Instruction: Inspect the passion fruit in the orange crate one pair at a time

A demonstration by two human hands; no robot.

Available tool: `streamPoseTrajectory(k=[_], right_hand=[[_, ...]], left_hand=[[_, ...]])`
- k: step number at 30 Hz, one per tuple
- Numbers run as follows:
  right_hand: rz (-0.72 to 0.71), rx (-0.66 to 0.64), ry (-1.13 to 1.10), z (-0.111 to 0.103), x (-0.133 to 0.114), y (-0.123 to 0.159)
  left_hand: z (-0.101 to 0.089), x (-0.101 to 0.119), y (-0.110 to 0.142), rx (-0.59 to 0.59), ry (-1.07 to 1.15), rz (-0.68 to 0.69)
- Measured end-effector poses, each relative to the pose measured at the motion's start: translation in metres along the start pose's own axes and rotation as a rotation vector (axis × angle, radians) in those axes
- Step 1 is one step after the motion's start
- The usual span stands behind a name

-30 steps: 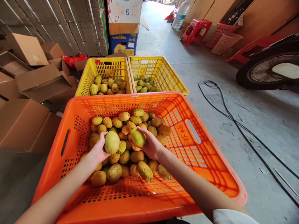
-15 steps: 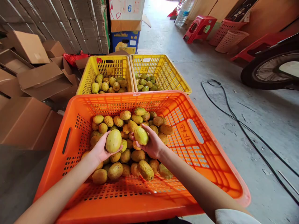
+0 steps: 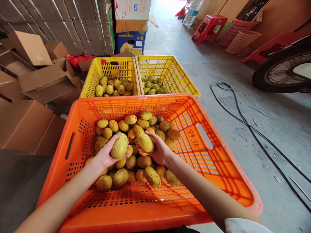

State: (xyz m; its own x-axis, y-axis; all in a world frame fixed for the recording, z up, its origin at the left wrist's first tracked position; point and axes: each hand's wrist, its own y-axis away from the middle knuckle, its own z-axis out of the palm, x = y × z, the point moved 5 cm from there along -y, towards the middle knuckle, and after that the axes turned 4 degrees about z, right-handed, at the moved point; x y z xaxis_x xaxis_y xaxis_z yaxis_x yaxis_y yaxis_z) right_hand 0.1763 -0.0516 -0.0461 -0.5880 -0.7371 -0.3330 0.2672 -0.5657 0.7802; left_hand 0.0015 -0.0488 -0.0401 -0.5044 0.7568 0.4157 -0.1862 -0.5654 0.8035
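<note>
My left hand [image 3: 107, 156] is wrapped round a yellow-green oval fruit [image 3: 119, 146] from the left and below. In my right hand [image 3: 160, 150] lies a second oval fruit [image 3: 145, 142], yellower in colour, with the thumb over its top right. Both fruits are held just above a heap of similar yellow and brownish fruits [image 3: 152, 177] in a large orange plastic crate [image 3: 145, 212]. A gap separates the two held fruits. Some of the fingers are hidden beneath the fruits.
Behind the orange crate stand two yellow crates, the left one [image 3: 87, 81] and the right one [image 3: 186, 79], each with fruits inside. Loose cardboard boxes [image 3: 43, 81] lie at the left. A black cable [image 3: 243, 119], a wheel [image 3: 279, 74] and a red stool [image 3: 210, 27] are on the right.
The fruit in my right hand has turned and shows a longer, yellower side. The fruit in my left hand has rolled slightly. Both hands stay over the heap.
</note>
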Motion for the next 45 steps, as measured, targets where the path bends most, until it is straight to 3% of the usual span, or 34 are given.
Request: streamPoseTrajectory(k=[4,9,15,24,35,40,45], right_hand=[[-0.027,0.04,0.029,0.0,-0.002,0.0],[-0.037,0.031,0.018,0.002,-0.005,0.0],[-0.079,0.085,0.037,-0.001,-0.004,-0.001],[-0.205,-0.034,0.129,0.004,-0.003,0.001],[-0.193,0.008,0.137,0.001,-0.004,-0.001],[-0.173,0.046,0.085,0.001,-0.006,-0.002],[-0.118,0.067,0.089,-0.002,-0.003,-0.003]], left_hand=[[-0.003,0.002,-0.005,0.013,0.052,0.052],[-0.011,0.004,-0.007,0.124,0.098,0.098],[-0.005,-0.002,-0.005,0.022,0.15,-0.051],[-0.003,-0.003,-0.003,-0.013,0.097,-0.07],[0.001,0.0,-0.001,-0.005,-0.004,0.01],[-0.002,0.004,0.0,0.099,0.023,0.115],[-0.005,0.0,-0.004,0.079,0.009,0.06]])
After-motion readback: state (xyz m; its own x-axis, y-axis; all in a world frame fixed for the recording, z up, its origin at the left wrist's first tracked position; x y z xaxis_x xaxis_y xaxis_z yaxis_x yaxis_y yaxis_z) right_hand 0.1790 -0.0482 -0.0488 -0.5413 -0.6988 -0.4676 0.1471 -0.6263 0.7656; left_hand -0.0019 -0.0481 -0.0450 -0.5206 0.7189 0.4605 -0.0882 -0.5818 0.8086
